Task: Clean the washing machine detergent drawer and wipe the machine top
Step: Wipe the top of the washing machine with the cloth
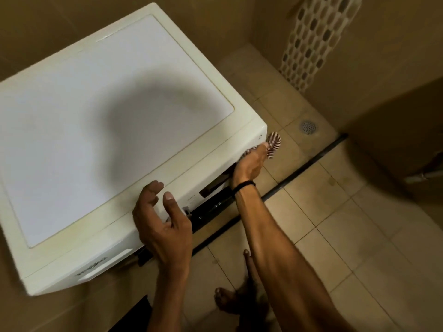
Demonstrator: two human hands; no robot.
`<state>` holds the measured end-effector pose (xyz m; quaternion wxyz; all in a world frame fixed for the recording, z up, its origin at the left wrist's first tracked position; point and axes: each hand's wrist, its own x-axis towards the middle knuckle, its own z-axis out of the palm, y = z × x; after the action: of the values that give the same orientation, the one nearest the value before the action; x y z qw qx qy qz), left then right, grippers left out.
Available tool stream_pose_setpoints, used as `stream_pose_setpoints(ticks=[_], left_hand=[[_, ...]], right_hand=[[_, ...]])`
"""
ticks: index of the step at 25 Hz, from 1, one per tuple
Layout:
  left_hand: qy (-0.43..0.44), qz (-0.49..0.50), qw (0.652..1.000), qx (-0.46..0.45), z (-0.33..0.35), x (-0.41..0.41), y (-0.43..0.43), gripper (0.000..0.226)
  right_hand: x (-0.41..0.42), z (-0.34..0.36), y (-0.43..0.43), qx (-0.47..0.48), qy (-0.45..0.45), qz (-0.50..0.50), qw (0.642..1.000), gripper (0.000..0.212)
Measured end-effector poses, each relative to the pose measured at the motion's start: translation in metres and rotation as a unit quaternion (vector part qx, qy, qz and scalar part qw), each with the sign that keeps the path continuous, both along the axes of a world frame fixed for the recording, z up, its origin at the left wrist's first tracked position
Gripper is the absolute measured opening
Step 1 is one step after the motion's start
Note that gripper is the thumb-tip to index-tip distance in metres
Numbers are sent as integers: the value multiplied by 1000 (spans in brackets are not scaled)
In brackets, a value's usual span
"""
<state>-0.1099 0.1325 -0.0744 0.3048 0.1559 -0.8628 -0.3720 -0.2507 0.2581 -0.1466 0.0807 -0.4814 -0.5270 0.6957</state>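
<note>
Filling the left half, seen from above: cream washing machine [72, 255], pushed into a corner. Machine top [72, 140] pale, crossed by a broad dark shadow. To the right and below, beige tiled floor [335, 224] with a dark strip running diagonally past the machine's front. Behind, tan wall [395, 56], with a perforated white mat [311, 44] hanging against it.

Left hand [163, 226] over the front edge of the top near the control knob, fingers loosely spread and slightly bent, holding nothing; contact with the surface unclear. Right hand [249, 164] stretched to the far end of the front panel, just below the top's corner, pinching a striped cloth [274, 143] at the fingertips, cloth poking out beyond the corner. Black band [242, 185] round that wrist.

Detergent drawer [105, 264], apparently the logo-marked panel at the near-left end of the front, sitting flush and closed, well apart from both hands. Bare foot [227, 300] on the tiles below the arms. Small round floor drain [308, 127] near the wall, beyond the cloth.
</note>
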Motion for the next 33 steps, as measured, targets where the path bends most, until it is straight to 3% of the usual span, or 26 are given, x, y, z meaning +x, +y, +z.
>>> stream_pose_setpoints(ticks=[5, 8, 11, 13, 15, 17, 19, 21, 28, 33], left_hand=[[-1, 6, 1000, -3, 8, -3, -2, 22], [0, 27, 1000, 16, 13, -3, -5, 24], [-5, 44, 999, 24, 14, -2, -4, 25], [-7, 50, 998, 28, 12, -5, -5, 25], [-9, 59, 998, 28, 14, -9, -7, 24], [-1, 66, 998, 19, 18, -12, -15, 22], [12, 84, 996, 21, 24, -16, -26, 21], [7, 95, 995, 16, 26, -13, -43, 21], [2, 150, 987, 50, 23, 15, -115, 25], [-3, 175, 980, 94, 39, 33, -174, 27]], right_hand=[[-7, -56, 37, -173, -6, 34, 984, 91], [-25, -43, 55, -235, -78, 7, 969, 62], [-25, -2, 47, -269, -32, -7, 963, 53], [-17, 31, 25, -138, 2, 5, 990, 57], [-8, 57, -2, 136, 20, 69, 988, 56], [-1, 65, -15, 340, 7, 177, 924, 57], [-7, 57, -3, 459, -39, 254, 851, 57], [-19, 53, 15, 524, -83, 298, 793, 59], [-17, 52, 1, 647, -113, 338, 675, 61], [11, 55, -35, 640, -120, 372, 661, 62]])
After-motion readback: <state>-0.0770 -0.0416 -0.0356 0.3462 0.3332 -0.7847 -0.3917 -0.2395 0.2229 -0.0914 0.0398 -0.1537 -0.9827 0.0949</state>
